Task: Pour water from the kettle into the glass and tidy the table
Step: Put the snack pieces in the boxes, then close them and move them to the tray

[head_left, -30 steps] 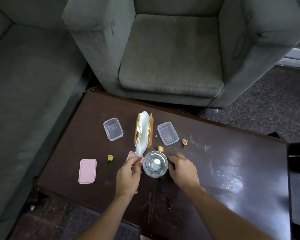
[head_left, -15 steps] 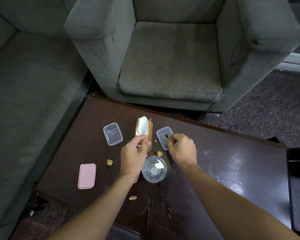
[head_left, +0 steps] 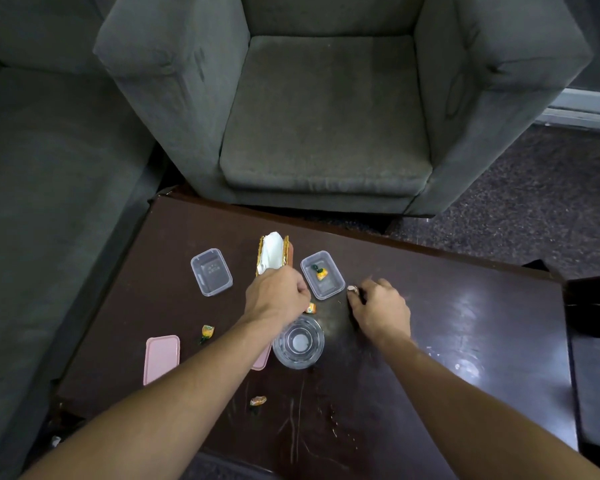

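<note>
From the head view, the dark table [head_left: 430, 341] is seen from above; the glass [head_left: 298, 342] stands upright near the middle, mouth up, so its long axis points straight toward the camera, and water appears to be in it, though the level cannot be judged; no kettle is in view. Just beyond the glass, the left hand [head_left: 276, 299] is curled at the near end of the tissue holder [head_left: 273, 252]; its fingers are clenched, apparently on the tissue, though what is gripped is hidden by the hand; the holder's long axis runs near to far, and the tissue seems to be pressed in so that it sits neatly. To the right, the right hand [head_left: 378, 306] is pinched on a small wrapped candy [head_left: 352, 288], just right of the right-hand clear container [head_left: 323, 275], in which one candy [head_left: 320, 273] is already lying; the container appears to serve as the collecting place. Loose candies are left at the centre [head_left: 310, 308], the left [head_left: 207, 332] and the near edge [head_left: 258, 400]; a second clear container [head_left: 211, 271] and a pink lid [head_left: 161, 358] lie to the left, uncovered, so tidying is judged to be only partly done.
</note>
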Tool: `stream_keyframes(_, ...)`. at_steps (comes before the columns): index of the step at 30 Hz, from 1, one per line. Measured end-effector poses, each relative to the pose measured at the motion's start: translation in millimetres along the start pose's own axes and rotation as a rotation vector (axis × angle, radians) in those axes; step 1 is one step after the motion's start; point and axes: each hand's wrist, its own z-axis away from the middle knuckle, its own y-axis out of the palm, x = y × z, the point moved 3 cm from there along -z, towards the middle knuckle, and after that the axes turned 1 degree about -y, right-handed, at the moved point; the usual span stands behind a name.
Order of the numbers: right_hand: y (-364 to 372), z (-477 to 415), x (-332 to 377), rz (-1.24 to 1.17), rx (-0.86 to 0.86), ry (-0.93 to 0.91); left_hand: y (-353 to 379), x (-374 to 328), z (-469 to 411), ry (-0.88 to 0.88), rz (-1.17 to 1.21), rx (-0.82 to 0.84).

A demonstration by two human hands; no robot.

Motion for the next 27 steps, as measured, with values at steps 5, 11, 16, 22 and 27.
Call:
stream_keyframes(5,-6.4,7.7,3.7,-0.111,-0.189,0.052,-5.0,-5.3,-9.0,0.008,-0.04,0.019)
stream_keyframes(11,-12.1,1.1,45.2,-0.152,-0.172,-0.137,-12.4,-3.5,-7.6,0.001,0.022,0.012)
stream_keyframes(16,-5.7,-2.9,56.8,-0.124,-0.114,-0.095,-14.4,-1.0,-5.3,0.0,0.101,0.013)
stream_keyframes(22,-0.2,2.5,40.6,-0.108,-0.072,0.075,-14.5,2.4,-1.8,-0.001,0.155,0.002)
stream_keyframes(27,-7.3,19.8,11.2,-0.212,-0.103,0.231,-17.7,10.3,6.9,-0.052,0.262,-0.043)
